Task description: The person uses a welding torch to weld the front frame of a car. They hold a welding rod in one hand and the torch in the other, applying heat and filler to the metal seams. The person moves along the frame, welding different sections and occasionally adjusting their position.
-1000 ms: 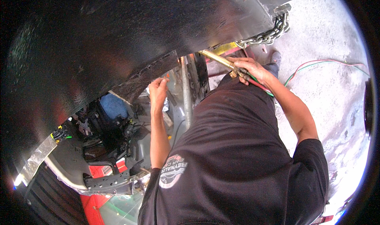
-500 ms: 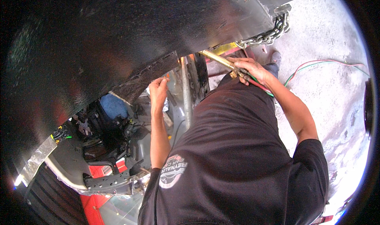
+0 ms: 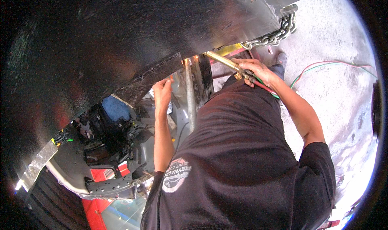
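Note:
My right hand [image 3: 258, 73] is wrapped round the valve end of a brass gas torch [image 3: 221, 60]. The torch slants up and left, and its tip is hidden behind a large black panel [image 3: 133, 31]. Red and green hoses [image 3: 264, 87] run back from its handle. My left hand [image 3: 162, 94] is raised below the panel's edge, fingers pinched together; what they hold, if anything, is too small to make out. Between my hands stands a grey metal tube [image 3: 189, 94], with an orange glow near its upper end.
A steel chain [image 3: 279, 33] hangs along the panel's right corner. Vehicle bodywork with wiring and a blue rounded thing [image 3: 116, 108] lies open at the left. The hoses [image 3: 323, 63] trail over the pale floor [image 3: 335, 36] at the right. A yellow bar [image 3: 232, 50] shows beyond the torch.
Almost nothing differs. My left hand has shifted very slightly; my right hand keeps the torch in the same place.

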A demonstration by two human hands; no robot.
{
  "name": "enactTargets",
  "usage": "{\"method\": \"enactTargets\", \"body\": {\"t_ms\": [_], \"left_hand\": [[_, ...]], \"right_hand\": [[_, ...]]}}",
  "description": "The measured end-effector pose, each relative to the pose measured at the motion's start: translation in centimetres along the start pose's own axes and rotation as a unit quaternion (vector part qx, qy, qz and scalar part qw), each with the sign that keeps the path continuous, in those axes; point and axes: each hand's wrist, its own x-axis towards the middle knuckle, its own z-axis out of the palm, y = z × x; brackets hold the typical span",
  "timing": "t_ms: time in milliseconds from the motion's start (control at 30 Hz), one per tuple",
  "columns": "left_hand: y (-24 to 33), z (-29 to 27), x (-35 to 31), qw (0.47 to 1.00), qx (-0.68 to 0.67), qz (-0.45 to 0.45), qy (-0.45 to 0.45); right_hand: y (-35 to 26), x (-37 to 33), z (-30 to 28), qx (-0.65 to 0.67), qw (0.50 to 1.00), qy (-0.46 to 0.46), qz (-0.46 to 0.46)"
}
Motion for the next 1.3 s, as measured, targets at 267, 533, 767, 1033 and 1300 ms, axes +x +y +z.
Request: {"method": "enactTargets", "body": {"t_ms": [267,533,767,1033,1300], "left_hand": [[0.2,0.3,-0.1,1.0,0.02,0.001,0.008],[1.0,0.4,-0.5,1.0,-0.006,-0.008,0.006],[0.9,0.4,-0.4,1.0,-0.005,-0.008,0.0],[1.3,0.5,-0.5,1.0,-0.002,-0.017,0.001],[0.9,0.6,-0.2,1.0,0.02,-0.001,0.008]], "right_hand": [[0.1,0.1,-0.1,0.002,1.0,0.005,0.006],[0.2,0.1,-0.3,-0.011,1.0,0.0,0.004],[0.4,0.1,-0.4,-0.011,1.0,0.001,0.008],[0.1,-0.2,-0.2,-0.011,1.0,0.007,0.007],[0.3,0.0,-0.3,-0.006,1.0,0.006,0.012]]}}
